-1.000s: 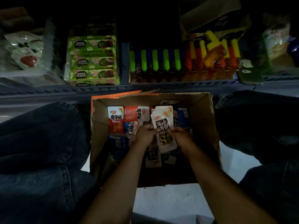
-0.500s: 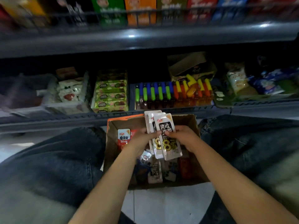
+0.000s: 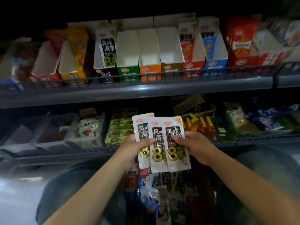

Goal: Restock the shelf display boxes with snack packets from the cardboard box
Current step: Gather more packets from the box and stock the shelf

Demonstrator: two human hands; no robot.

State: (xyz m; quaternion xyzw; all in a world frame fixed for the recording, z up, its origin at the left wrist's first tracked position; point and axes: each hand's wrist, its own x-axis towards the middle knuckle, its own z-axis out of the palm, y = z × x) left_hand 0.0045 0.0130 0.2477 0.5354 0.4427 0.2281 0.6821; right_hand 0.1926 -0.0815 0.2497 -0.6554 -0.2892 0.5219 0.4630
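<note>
Both hands are holding a fan of three flat white-and-black seaweed snack packets (image 3: 159, 142), long axes upright. The left hand (image 3: 134, 147) is pinching the left packet with thumb over its face; the right hand (image 3: 194, 146) is gripping the right one. The matching black-fronted display box (image 3: 105, 62), with one packet standing in it, is sitting on the upper shelf (image 3: 146, 90), above and to the left of the grip, so nearer the left hand.

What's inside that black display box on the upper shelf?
The black display box holds at least one upright white-and-black packet marked with a big 8. Whether more packets stand behind it is hidden.
</note>
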